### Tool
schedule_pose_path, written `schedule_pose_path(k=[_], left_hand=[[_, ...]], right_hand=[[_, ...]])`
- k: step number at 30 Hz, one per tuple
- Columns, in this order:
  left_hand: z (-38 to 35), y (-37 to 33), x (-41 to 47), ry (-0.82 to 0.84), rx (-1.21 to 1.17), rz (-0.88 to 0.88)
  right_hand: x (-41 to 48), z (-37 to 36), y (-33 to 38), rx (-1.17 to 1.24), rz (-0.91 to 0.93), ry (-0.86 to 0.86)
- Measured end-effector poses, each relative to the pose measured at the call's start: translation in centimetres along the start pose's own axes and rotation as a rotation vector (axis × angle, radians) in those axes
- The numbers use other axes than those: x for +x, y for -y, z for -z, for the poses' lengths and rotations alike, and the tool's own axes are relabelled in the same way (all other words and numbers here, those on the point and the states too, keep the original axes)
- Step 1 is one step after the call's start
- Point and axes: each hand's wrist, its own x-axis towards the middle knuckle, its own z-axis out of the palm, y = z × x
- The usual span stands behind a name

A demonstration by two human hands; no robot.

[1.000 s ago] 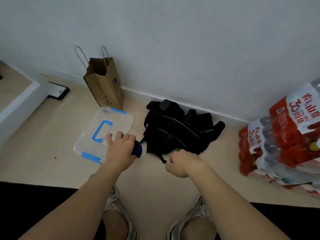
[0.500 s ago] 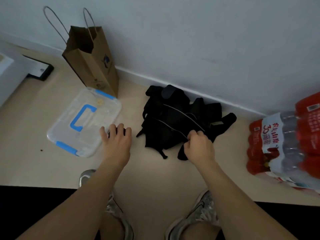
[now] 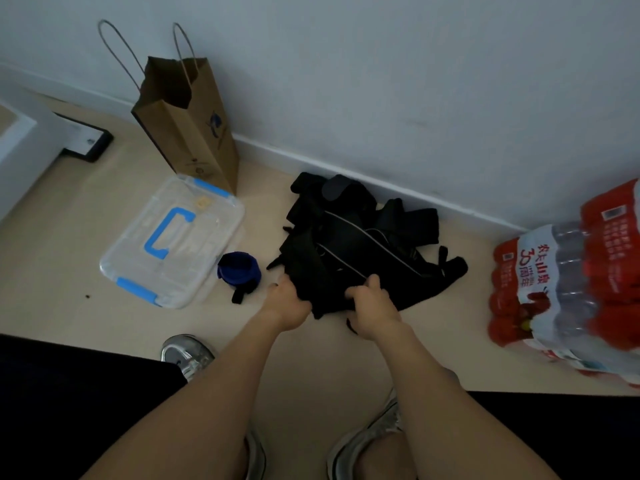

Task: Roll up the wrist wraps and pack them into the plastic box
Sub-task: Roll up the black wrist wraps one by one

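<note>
A heap of black wrist wraps (image 3: 360, 240) lies on the floor against the wall. My left hand (image 3: 285, 303) and my right hand (image 3: 372, 308) both grip the near edge of one black wrap at the front of the heap. A rolled blue wrist wrap (image 3: 239, 271) stands on the floor between the heap and the clear plastic box (image 3: 138, 268). The box has blue clips and a blue handle, and its lid is shut.
A brown paper bag (image 3: 188, 129) stands behind the box by the wall. A shrink-wrapped pack of water bottles (image 3: 568, 282) sits at the right. My shoes (image 3: 188, 353) are on the floor below the hands. White furniture (image 3: 20, 133) is at the far left.
My left hand let go of the rolled blue wrap beside the box and moved right to the black heap. My right hand stayed on the heap, and both now grip a black wrap.
</note>
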Motion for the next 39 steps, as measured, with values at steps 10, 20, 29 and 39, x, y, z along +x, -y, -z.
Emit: schedule_pose_path(k=[10,20,29,39], left_hand=[[-2.5,-1.2,-1.2,0.174,-0.597,0.149],[-2.6,-0.4,-1.9,-0.385,-0.514,0.083],[-4.1,-1.2,-3.2,-0.312,-0.3,-0.015],[-4.7,-0.7,-2.0,0.106,0.01,-0.112]], right_hand=[[-2.8,0.4,-0.8,0.593,0.052,0.105],[-4.2,0.8,-6.4,0.177,-0.232,-0.173],[-3.1,0.1,-6.4,0.161,-0.058,-0.223],[-0.4,0.1,-6.1,0.017,-0.047,-0.339]])
